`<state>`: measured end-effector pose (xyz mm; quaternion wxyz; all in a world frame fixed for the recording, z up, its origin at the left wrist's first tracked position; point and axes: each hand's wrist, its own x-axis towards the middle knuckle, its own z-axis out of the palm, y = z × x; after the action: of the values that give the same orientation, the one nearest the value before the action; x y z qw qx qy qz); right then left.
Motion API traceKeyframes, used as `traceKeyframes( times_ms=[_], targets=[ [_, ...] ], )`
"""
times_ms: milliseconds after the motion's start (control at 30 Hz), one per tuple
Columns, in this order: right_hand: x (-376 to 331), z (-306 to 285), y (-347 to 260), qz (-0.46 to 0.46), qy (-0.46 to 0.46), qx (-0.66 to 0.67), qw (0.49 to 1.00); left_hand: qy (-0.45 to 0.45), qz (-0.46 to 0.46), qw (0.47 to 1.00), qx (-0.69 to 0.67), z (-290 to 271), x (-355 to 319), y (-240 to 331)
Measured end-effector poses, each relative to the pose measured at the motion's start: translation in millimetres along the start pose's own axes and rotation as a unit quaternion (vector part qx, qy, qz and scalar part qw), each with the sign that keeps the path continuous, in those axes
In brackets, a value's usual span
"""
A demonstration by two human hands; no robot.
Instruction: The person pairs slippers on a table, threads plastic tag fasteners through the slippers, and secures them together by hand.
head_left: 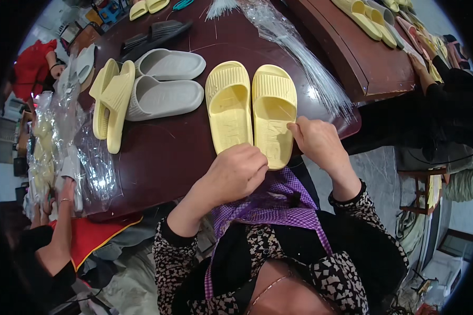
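Note:
Two yellow slippers, a left one [227, 84] and a right one [274, 84], lie side by side before me on the dark red table [157, 173], heels toward me. My left hand [238, 173] is closed at their heel ends, its curled fingers covering the left slipper's heel. At the right slipper's outer edge, my right hand [319, 140] pinches with thumb and fingers. A thin strand shows near those fingertips, but whether they hold it I cannot tell.
Grey slippers [168, 100], another yellow pair [120, 102] and black slippers [160, 35] lie left. Clear thin strands [312, 68] run along the right. Plastic bags [97, 168] hang over the left edge. Co-workers' hands [65, 197] show at left and right; more slippers [370, 23] line the right-hand table.

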<state>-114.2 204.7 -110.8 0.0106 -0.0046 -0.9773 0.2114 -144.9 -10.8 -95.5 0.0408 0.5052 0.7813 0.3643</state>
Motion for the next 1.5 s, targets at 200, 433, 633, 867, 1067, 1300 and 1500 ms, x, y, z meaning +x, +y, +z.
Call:
traceKeyframes(
  times_ms=[200, 433, 633, 867, 1067, 1300, 1500],
  targets=[
    [4, -4, 2, 0.013, 0.004, -0.010, 1.000, 0.044, -0.009, 0.998, 0.044, 4, 12, -15],
    [5, -11, 0, 0.011, 0.080, 0.078, 0.994, 0.110, -0.089, 0.985, 0.100, 3, 5, -22],
    [19, -7, 20, -0.035, 0.164, 0.125, 0.978, 0.169, -0.111, 0.965, 0.168, 12, 4, -24],
    [69, -16, 42, 0.002, 0.106, 0.020, 0.994, 0.138, -0.043, 0.964, 0.224, 11, 13, -31],
    [91, -7, 33, -0.005, 0.041, -0.033, 0.999, 0.107, 0.033, 0.963, 0.244, 7, 8, -53],
    [116, -2, 22, -0.104, 0.099, 0.076, 0.987, 0.124, 0.056, 0.970, 0.200, 4, 10, -58],
    [157, 10, -7, -0.122, -0.020, 0.319, 0.940, 0.150, 0.068, 0.970, 0.178, 10, 11, -47]
  ],
)
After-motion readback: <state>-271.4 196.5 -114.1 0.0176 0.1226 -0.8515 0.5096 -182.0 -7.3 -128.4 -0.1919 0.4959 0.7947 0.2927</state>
